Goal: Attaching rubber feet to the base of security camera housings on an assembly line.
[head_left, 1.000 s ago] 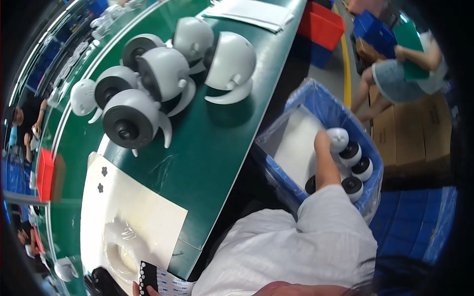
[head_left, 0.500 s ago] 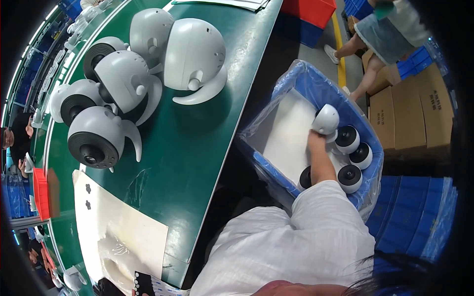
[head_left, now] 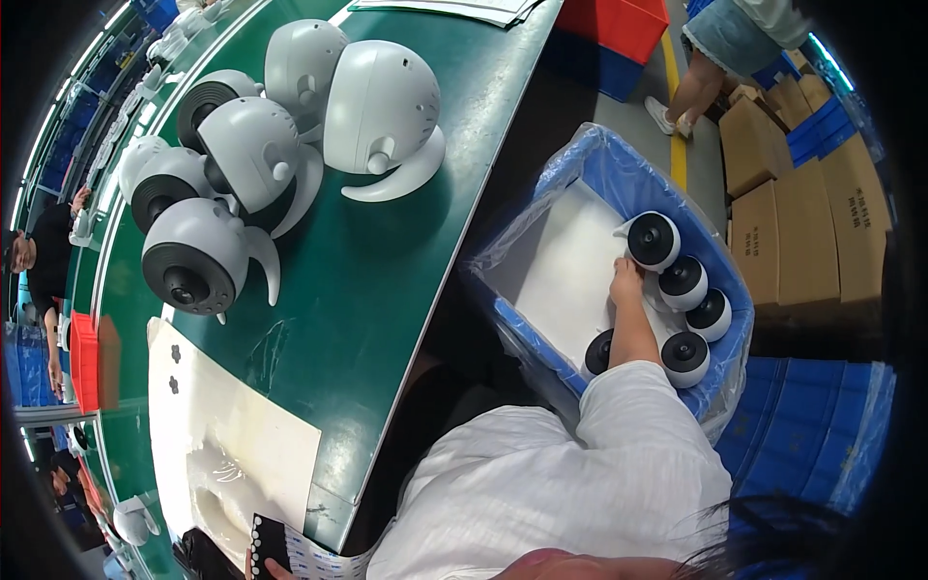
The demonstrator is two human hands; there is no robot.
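In the blue bin at the right, my right hand (head_left: 626, 280) is closed at the lower side of a white round camera (head_left: 653, 242) with a black front. Its fingers grip near the base and are partly hidden. The camera's black face is turned up, above several similar cameras (head_left: 684, 356) along the bin's right side and near end. At the lower edge, my left hand (head_left: 276, 569) shows only a few fingertips, pinching a black sheet with white round dots (head_left: 275, 547). Several white cameras on curved stands (head_left: 198, 256) cluster on the green table.
The blue bin (head_left: 633, 159) has a clear plastic liner and white padding. A cream sheet (head_left: 237, 425) lies on the green table (head_left: 353, 309). Cardboard boxes (head_left: 807, 232) and blue crates (head_left: 793, 411) stand at the right. A person (head_left: 715, 58) stands beyond the bin; others are at far left.
The camera at my right hand has turned from its white side to black face up and moved slightly right among the others. The person beyond the bin has shifted position.
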